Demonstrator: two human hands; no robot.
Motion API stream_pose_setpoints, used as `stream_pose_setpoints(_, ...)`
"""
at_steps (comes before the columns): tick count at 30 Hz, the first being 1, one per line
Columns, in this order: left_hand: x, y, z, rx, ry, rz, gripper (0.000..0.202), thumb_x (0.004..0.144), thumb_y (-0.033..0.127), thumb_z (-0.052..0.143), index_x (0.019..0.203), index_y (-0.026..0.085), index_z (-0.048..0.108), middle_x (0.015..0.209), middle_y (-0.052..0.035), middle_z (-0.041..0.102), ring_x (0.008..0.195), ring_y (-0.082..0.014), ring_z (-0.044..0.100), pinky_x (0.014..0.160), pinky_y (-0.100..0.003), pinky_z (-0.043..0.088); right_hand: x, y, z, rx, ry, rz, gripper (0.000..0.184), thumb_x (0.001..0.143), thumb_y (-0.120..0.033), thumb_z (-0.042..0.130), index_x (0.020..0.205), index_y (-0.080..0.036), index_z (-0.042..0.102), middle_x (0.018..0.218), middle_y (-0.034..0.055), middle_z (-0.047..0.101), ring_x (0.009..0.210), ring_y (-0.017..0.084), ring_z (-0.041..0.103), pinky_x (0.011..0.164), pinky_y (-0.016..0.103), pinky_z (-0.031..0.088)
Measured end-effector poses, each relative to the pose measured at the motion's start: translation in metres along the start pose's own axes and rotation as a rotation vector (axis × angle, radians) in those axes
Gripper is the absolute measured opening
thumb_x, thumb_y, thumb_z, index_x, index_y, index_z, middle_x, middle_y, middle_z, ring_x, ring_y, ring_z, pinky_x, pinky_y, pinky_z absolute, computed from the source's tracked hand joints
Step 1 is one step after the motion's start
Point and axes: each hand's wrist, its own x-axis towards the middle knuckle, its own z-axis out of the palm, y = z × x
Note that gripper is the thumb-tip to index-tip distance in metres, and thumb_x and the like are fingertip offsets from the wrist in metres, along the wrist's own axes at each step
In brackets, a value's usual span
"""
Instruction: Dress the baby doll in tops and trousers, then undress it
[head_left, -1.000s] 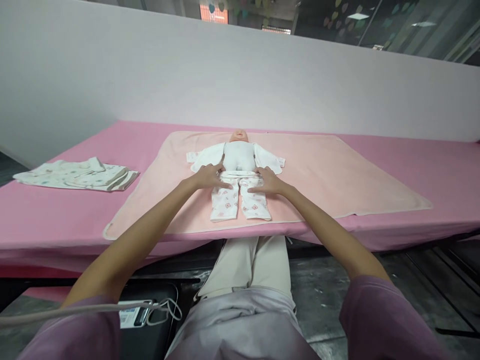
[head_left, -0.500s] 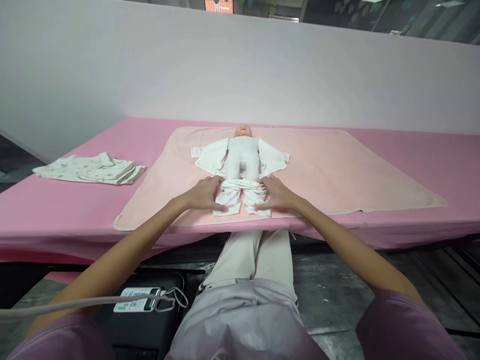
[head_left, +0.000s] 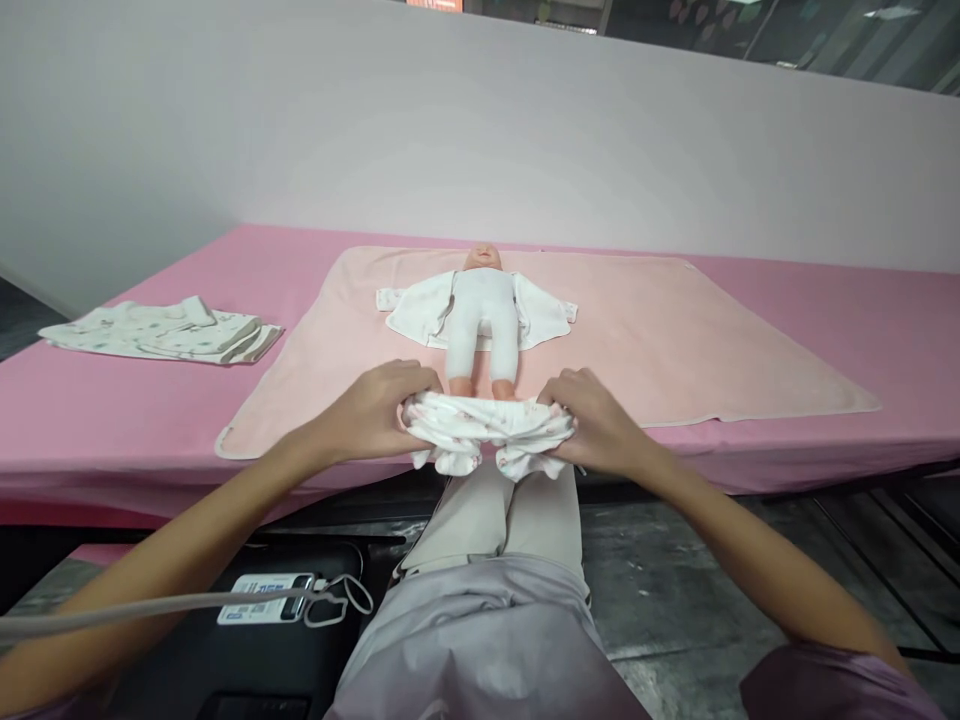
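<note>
Bunched-up white baby pants (head_left: 487, 425) with a small pinkish print are stretched between my two hands at the table's front edge. My left hand (head_left: 382, 408) grips one side of the waistband, and my right hand (head_left: 596, 420) grips the other. Just beyond the pants lies a baby doll (head_left: 484, 310) on its back, its feet toward me and its bare feet partly behind the waistband. The doll's body and legs are white. An opened white baby top (head_left: 424, 308) is spread beneath it, with the sleeves out to both sides.
Under the doll a peach blanket (head_left: 675, 340) covers part of the pink-covered table (head_left: 911, 350). Folded printed baby clothes (head_left: 157, 332) lie at the left. A pale wall (head_left: 480, 130) rises behind. Below the table are a black case (head_left: 300, 660) and a white device with a cable (head_left: 266, 598).
Both hands have closed on the pants and drawn them toward me, off the doll's lower legs. The doll's feet now show, and the pants hang bunched above the table edge.
</note>
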Motion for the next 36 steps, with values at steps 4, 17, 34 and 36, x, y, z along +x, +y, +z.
stream_pose_setpoints(4, 0.039, 0.014, -0.06, 0.086, 0.016, 0.002, 0.06, 0.072, 0.075, 0.086, 0.099, 0.025, 0.067, 0.094, -0.005, 0.069, 0.091, -0.0289, 0.067, 0.081, -0.04, 0.049, 0.041, -0.008, -0.074, -0.09, 0.016, -0.032, 0.055, 0.082, -0.068, 0.094, 0.102, -0.026, 0.066, 0.102, 0.0092, 0.073, 0.095, 0.033, 0.064, 0.084, 0.047, 0.047)
stream_pose_setpoints(17, 0.119, 0.086, -0.202, 0.596, 0.446, 0.233, 0.068, 0.111, 0.066, 0.048, 0.124, 0.005, 0.075, 0.091, -0.0001, 0.052, 0.129, -0.0404, 0.076, 0.108, -0.05, 0.043, 0.127, -0.044, -0.205, -0.362, 0.448, -0.319, 0.023, 0.112, -0.057, 0.062, 0.128, -0.042, 0.067, 0.123, -0.0021, 0.077, 0.109, 0.025, 0.073, 0.095, 0.051, 0.055)
stream_pose_setpoints(34, 0.121, 0.109, -0.19, 0.675, 0.192, 0.042, 0.033, 0.112, 0.037, 0.056, 0.098, 0.011, 0.07, 0.102, -0.0076, 0.07, 0.127, -0.0325, 0.074, 0.11, -0.046, 0.05, 0.093, -0.08, -0.213, -0.552, 0.257, -0.275, 0.054, 0.115, -0.075, 0.045, 0.105, -0.037, 0.081, 0.125, 0.0005, 0.08, 0.15, 0.038, 0.06, 0.126, 0.074, 0.048)
stream_pose_setpoints(36, 0.118, 0.113, -0.188, 0.646, 0.218, 0.166, 0.034, 0.113, 0.037, 0.056, 0.103, 0.009, 0.071, 0.119, -0.0089, 0.067, 0.137, -0.0346, 0.069, 0.113, -0.047, 0.047, 0.087, -0.094, -0.211, -0.541, 0.243, -0.256, 0.046, 0.114, -0.072, 0.055, 0.103, -0.036, 0.081, 0.134, -0.0006, 0.076, 0.154, 0.035, 0.056, 0.133, 0.069, 0.045)
